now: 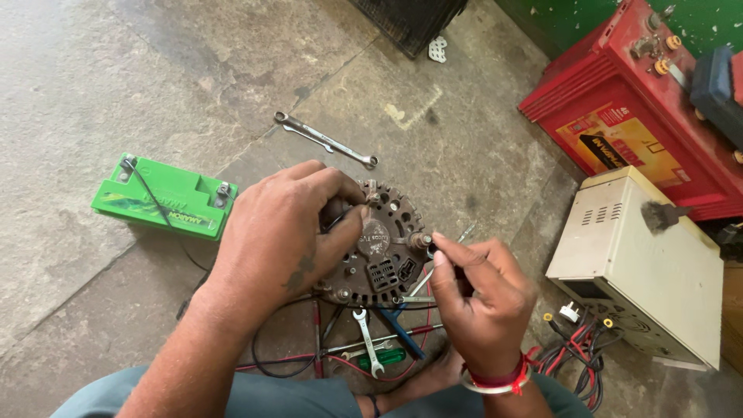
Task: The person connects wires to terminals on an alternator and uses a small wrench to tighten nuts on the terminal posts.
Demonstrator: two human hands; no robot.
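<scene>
A round dark metal alternator [381,251] stands on edge on the concrete floor, its vented back facing me. My left hand [282,232] grips its upper left rim, thumb pressed across the back cover. My right hand [481,290] pinches a black wire end against a terminal stud [420,241] on the alternator's right side. Red and black wires [309,360] trail from under the alternator toward me.
A green battery [166,196] with a black lead lies at left. Two spanners [325,139] lie beyond the alternator; more spanners and a green-handled screwdriver [371,356] lie below it. A cream metal box [642,263] and a red battery [642,108] stand at right.
</scene>
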